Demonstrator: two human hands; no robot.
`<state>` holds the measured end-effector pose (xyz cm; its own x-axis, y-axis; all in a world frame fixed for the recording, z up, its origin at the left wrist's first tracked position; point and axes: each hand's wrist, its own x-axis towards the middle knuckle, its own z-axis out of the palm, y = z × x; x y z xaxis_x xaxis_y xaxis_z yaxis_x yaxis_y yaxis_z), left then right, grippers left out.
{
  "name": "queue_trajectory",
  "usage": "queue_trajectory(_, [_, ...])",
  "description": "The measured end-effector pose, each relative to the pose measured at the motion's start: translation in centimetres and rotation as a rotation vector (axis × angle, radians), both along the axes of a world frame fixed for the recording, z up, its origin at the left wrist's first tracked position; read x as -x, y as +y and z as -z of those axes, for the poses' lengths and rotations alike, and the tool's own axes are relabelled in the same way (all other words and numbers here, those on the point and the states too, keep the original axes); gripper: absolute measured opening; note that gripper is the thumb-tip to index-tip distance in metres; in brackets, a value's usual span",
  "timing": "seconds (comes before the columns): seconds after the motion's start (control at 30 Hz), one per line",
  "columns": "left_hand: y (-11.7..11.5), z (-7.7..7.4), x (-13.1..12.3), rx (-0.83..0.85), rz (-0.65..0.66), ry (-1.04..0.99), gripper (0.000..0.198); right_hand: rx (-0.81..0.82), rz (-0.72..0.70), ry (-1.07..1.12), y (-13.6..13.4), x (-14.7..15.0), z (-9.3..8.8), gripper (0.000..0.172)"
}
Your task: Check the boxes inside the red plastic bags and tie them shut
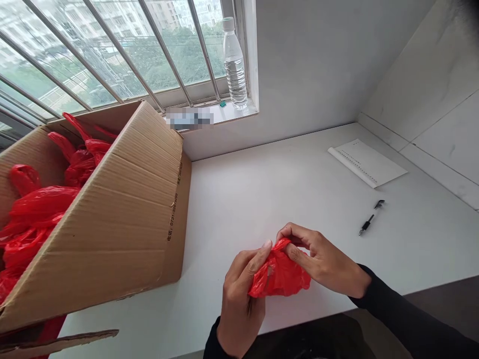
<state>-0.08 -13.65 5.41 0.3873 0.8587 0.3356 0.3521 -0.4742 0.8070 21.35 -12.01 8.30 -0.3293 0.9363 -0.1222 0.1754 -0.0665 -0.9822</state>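
Observation:
A crumpled red plastic bag (286, 273) is held above the front part of the white table, between both hands. My left hand (243, 289) grips its left side, the thumb pressed along the top. On the bag's upper edge, the thumb and fingers of my right hand (316, 257) pinch the gathered plastic. The two hands are close together, with the fingertips near each other at the top of the bag. Whether anything is inside the bag cannot be seen.
A cardboard box (123, 224) holding several red plastic bags (41, 204) stands left on the white table (254, 194). A pen (366, 225) and papers (368, 162) lie at right. A water bottle (235, 70) stands on the windowsill beside the barred window.

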Motion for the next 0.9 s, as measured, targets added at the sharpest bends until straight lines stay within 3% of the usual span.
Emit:
queue_trajectory(0.17, [-0.7,0.3,0.2,0.044,-0.067,-0.051,0.058,0.032,0.020,-0.008,-0.1,-0.3,-0.3,0.019])
queue_trajectory(0.4, [-2.3,2.3,1.2,0.207,-0.169,-0.019,0.052,0.119,0.081,-0.029,-0.4,-1.1,1.6,0.023])
queue_trajectory(0.5, [-2.0,2.1,0.7,0.168,-0.185,0.020,0.059,0.150,0.095,0.011,-0.9,-0.6,1.4,0.037])
queue_trajectory(0.6, [-1.5,1.5,0.1,0.097,-0.184,0.028,0.060,0.070,0.029,-0.056,-1.6,0.5,1.0,0.065])
queue_trajectory(0.67, [-1.2,1.2,-0.2,0.076,-0.185,0.016,0.056,0.003,-0.010,-0.107,-2.0,1.1,1.0,0.074])
queue_trajectory(0.77, [-0.9,0.8,-0.1,0.158,-0.258,-0.022,0.045,-0.071,0.074,-0.139,-2.1,1.2,1.5,0.058])
queue_trajectory(0.83, [-0.7,0.6,0.4,0.351,-0.385,-0.090,0.029,-0.052,0.189,-0.140,-2.0,0.6,2.0,0.045])
queue_trajectory(0.9, [-0.4,0.3,0.8,0.572,-0.505,-0.220,0.026,0.010,0.277,-0.095,-1.8,-0.2,2.5,0.038])
